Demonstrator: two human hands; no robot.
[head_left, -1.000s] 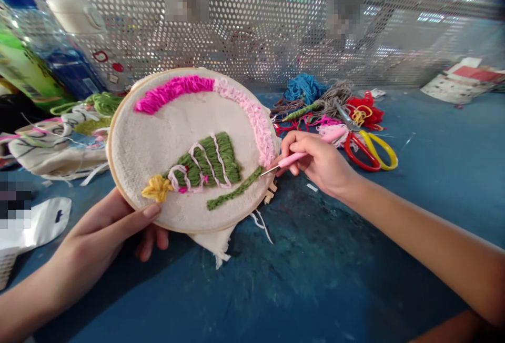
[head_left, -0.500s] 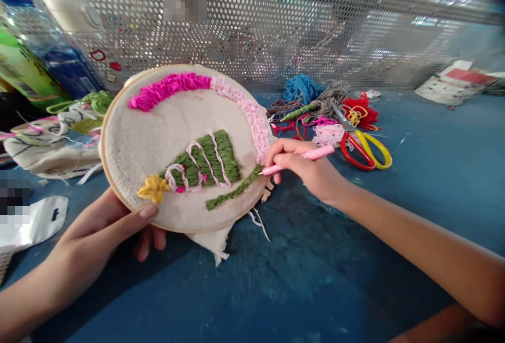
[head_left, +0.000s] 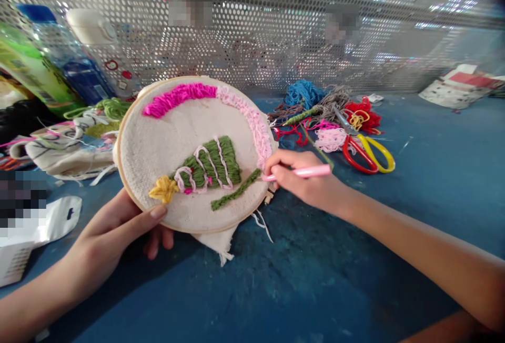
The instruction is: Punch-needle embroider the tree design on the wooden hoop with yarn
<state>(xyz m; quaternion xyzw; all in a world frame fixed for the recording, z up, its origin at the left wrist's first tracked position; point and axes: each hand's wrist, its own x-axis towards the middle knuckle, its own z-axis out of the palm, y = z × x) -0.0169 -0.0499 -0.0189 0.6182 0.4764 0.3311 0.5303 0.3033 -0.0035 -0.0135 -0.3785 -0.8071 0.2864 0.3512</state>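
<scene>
An embroidery hoop (head_left: 145, 185) with cream cloth (head_left: 158, 143) stretched in it is tilted above the table. My left hand (head_left: 114, 227) grips its lower left rim, thumb on the front beside a yellow star (head_left: 163, 189). A green yarn tree (head_left: 213, 164) with pale pink lines lies sideways on the cloth. Around the edge runs a border in magenta (head_left: 179, 98), light pink (head_left: 250, 117) and green (head_left: 236, 190). My right hand (head_left: 294, 174) is closed round a pink punch needle (head_left: 311, 171). Its tip is at the upper end of the green border; I cannot tell how deep.
Yarn bundles (head_left: 303, 94) and red-and-yellow scissors (head_left: 371, 153) lie behind my right hand. Bottles (head_left: 87, 69) stand at the back left, near folded cloth (head_left: 67, 148) and white packaging (head_left: 59, 222). A perforated metal screen (head_left: 256, 32) rises behind the blue table (head_left: 300, 280).
The needle's metal tip showed before; now only the pink handle's front end is visible at the cloth. The hoop and left hand appear slightly further right, as the view has shifted.
</scene>
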